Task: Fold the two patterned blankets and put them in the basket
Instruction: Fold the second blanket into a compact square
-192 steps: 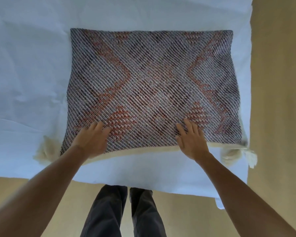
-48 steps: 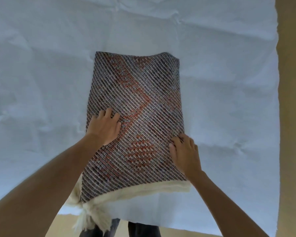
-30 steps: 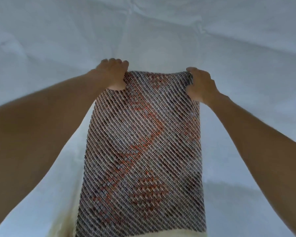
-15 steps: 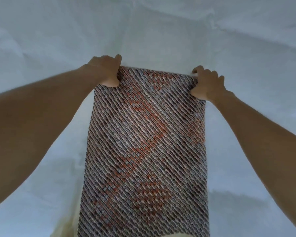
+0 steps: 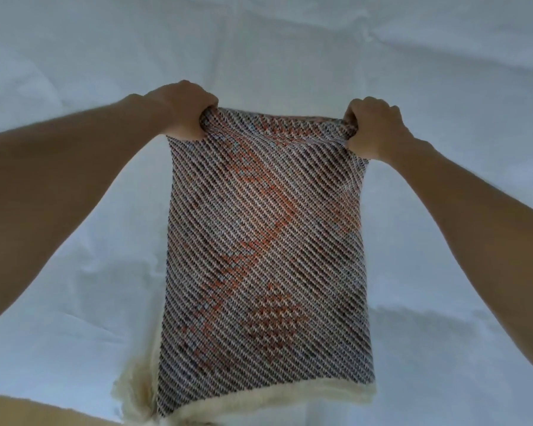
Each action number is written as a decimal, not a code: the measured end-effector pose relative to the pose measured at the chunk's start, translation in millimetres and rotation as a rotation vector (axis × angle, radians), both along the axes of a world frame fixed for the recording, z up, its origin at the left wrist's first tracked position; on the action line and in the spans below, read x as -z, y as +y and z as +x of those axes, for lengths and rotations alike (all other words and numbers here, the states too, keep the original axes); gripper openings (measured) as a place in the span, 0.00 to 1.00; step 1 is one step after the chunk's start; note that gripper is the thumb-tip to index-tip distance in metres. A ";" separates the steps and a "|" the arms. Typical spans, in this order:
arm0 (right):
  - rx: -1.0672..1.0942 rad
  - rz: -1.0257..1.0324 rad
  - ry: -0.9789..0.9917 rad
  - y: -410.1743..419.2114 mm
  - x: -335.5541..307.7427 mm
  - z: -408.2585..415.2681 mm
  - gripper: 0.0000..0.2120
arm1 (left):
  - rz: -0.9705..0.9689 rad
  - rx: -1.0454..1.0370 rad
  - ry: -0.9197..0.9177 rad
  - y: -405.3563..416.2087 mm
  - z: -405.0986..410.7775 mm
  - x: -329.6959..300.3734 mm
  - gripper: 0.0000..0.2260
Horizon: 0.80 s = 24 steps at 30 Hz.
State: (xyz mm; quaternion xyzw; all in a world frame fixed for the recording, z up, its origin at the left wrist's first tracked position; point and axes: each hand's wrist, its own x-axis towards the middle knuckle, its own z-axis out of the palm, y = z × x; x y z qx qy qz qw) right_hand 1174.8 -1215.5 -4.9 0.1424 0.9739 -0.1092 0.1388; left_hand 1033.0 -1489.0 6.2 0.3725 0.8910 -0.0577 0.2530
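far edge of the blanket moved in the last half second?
Yes. Both hands, left hand and right hand, have raised the patterned blanket's far edge slightly off the white sheet.

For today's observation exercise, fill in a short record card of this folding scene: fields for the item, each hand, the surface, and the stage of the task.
item: patterned blanket, folded to a narrow panel, cream fringe along its near edge
left hand: fingers curled round the far left corner
right hand: fingers curled round the far right corner
surface: white sheet, wrinkled
stage: folding under way; no basket or second blanket in view
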 end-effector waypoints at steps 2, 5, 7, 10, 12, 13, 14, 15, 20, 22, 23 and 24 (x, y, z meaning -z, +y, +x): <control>-0.027 0.021 0.047 -4.7 -15.0 14.8 0.11 | 0.060 0.006 0.049 -11.5 16.1 -13.7 0.08; -0.054 0.054 0.105 -18.3 -40.8 44.9 0.12 | 0.126 0.021 0.124 -30.5 52.2 -35.1 0.13; -0.068 0.080 0.111 -29.7 -54.9 70.9 0.13 | 0.135 0.039 0.175 -43.7 82.9 -47.2 0.14; -0.140 0.140 0.091 -49.3 -66.1 115.6 0.14 | 0.141 0.066 0.217 -66.7 132.3 -58.9 0.15; -0.198 0.174 0.073 -63.2 -68.0 149.2 0.16 | 0.137 0.094 0.216 -82.9 165.8 -61.0 0.18; -0.227 0.182 0.073 -70.0 -68.0 167.3 0.17 | 0.139 0.104 0.209 -91.5 182.1 -58.8 0.20; -0.251 0.178 0.079 -76.6 -67.5 185.6 0.17 | 0.148 0.112 0.200 -99.7 198.4 -56.0 0.21; -0.266 0.164 0.089 -83.3 -66.8 203.9 0.17 | 0.159 0.122 0.189 -107.4 214.4 -52.3 0.22; -0.287 0.119 0.065 -111.4 -50.6 281.9 0.17 | 0.208 0.228 0.174 -138.6 286.9 -32.1 0.27; -0.299 0.153 0.072 -122.4 -39.4 308.5 0.20 | 0.209 0.252 0.168 -149.7 314.0 -24.4 0.32; -0.309 0.158 0.068 -128.3 -34.3 321.3 0.21 | 0.215 0.260 0.164 -155.1 326.8 -19.7 0.34; -0.321 0.163 0.058 -134.3 -29.7 333.6 0.22 | 0.221 0.267 0.154 -159.8 339.2 -16.3 0.34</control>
